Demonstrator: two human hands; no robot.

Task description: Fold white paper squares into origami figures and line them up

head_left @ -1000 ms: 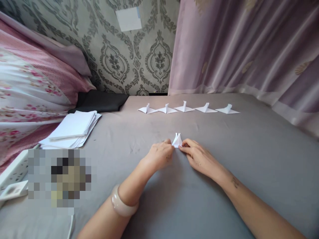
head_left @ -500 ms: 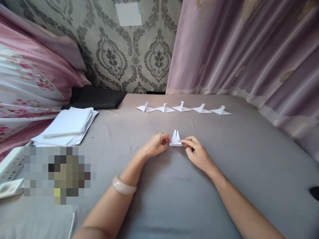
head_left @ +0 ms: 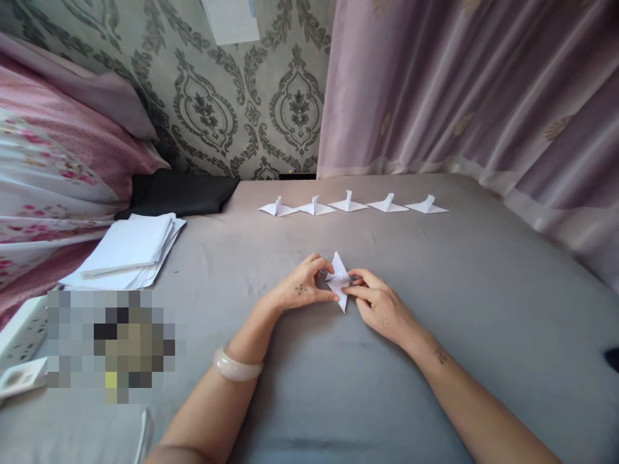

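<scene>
A folded white paper crane [head_left: 340, 283] is between my two hands over the grey cloth surface, one point toward the back and one toward me. My left hand [head_left: 305, 283] grips its left side, thumb at the near part and fingers at the far part. From the right, my right hand [head_left: 380, 298] holds the other edge with its fingertips. Farther back stands a row of several similar folded paper cranes [head_left: 348, 202], wings spread to the sides.
A stack of white paper [head_left: 128, 248] lies at the left, with a black folded cloth [head_left: 181, 192] behind it. A white power strip [head_left: 24, 322] and a blurred-out patch [head_left: 133, 348] are at the near left. Purple curtains [head_left: 411, 96] hang along the right.
The folded paper has turned from standing with two upright points to lying with points toward the back and toward me. Both hands have shifted their grip on it.
</scene>
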